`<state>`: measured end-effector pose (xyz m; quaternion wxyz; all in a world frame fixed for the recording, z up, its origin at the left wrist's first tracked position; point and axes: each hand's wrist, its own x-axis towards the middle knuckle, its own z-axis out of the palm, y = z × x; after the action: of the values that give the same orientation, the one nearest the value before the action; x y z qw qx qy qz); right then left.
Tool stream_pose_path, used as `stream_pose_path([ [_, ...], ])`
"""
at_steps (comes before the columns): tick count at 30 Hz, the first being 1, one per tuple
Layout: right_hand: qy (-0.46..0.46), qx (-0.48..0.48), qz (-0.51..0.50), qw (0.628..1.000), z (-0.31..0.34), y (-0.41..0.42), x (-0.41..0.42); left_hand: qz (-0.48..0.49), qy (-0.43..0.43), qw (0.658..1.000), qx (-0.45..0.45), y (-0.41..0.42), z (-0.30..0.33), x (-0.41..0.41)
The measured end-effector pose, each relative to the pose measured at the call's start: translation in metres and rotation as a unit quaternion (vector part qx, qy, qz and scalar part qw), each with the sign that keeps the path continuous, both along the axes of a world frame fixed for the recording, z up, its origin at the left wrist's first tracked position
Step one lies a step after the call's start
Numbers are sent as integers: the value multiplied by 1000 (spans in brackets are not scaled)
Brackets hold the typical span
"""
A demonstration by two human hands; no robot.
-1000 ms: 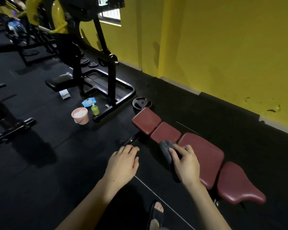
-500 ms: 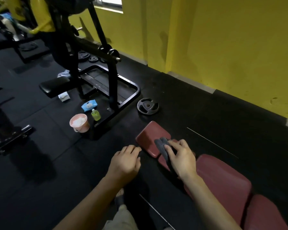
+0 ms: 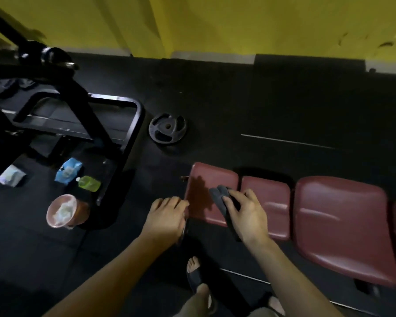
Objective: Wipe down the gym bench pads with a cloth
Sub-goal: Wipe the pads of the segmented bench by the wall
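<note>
A low bench with dark red pads runs left to right across the black floor. Its leftmost pad (image 3: 206, 186) is small, then comes a second small pad (image 3: 270, 202), then a large pad (image 3: 341, 227). My right hand (image 3: 247, 216) presses a dark grey cloth (image 3: 218, 195) onto the right part of the leftmost pad. My left hand (image 3: 165, 218) rests with curled fingers at the left edge of that pad, beside the bench frame; whether it grips the edge is unclear.
A black weight plate (image 3: 167, 131) lies on the floor behind the bench. A black machine frame (image 3: 133, 124) stands at left. Near it sit a pink bucket (image 3: 64, 212), a green bottle (image 3: 89, 183) and a blue packet (image 3: 68, 172). My sandalled foot (image 3: 196, 273) is below.
The view has swung down and over the bench. My right hand has slid the cloth leftward from the second pad onto the leftmost pad. My left hand has come to that pad's left edge.
</note>
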<state>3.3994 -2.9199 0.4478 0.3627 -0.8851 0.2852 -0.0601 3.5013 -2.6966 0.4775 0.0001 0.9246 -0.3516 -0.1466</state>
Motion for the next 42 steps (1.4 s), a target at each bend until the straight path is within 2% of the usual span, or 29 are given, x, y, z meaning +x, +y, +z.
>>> stream_pose_path([
  [6,22,-23,24,999,-96,9,42,-29,21,997,-65,-1,-124,53],
  [9,26,-55,56,997,-136,10,75,43,57,995,-70,-2,-169,73],
  [12,-32,-97,68,992,-165,11,112,119,80,983,-111,-10,-190,88],
  [14,-63,-132,53,988,-179,13,137,214,149,947,-186,-14,-205,95],
  [17,-75,-171,48,981,-206,15,170,266,228,898,-268,-13,-242,92],
  [20,-68,-190,81,976,-235,18,182,328,262,833,-361,-12,-267,79],
  [21,-77,-194,87,974,-241,17,184,342,256,824,-372,-14,-268,77],
  [26,-123,-227,104,961,-252,11,189,331,201,858,-338,-17,-268,76],
  [28,-126,-229,87,961,-253,16,189,333,188,861,-336,-17,-268,76],
  [33,-102,-216,126,963,-250,45,135,366,188,843,-347,-19,-273,73],
  [37,-74,-241,144,957,-252,67,87,407,174,817,-370,-16,-279,70],
  [39,-87,-231,136,959,-252,63,96,421,176,805,-379,-15,-280,69],
  [42,-119,-238,118,957,-247,45,147,421,160,812,-372,-16,-283,68],
])
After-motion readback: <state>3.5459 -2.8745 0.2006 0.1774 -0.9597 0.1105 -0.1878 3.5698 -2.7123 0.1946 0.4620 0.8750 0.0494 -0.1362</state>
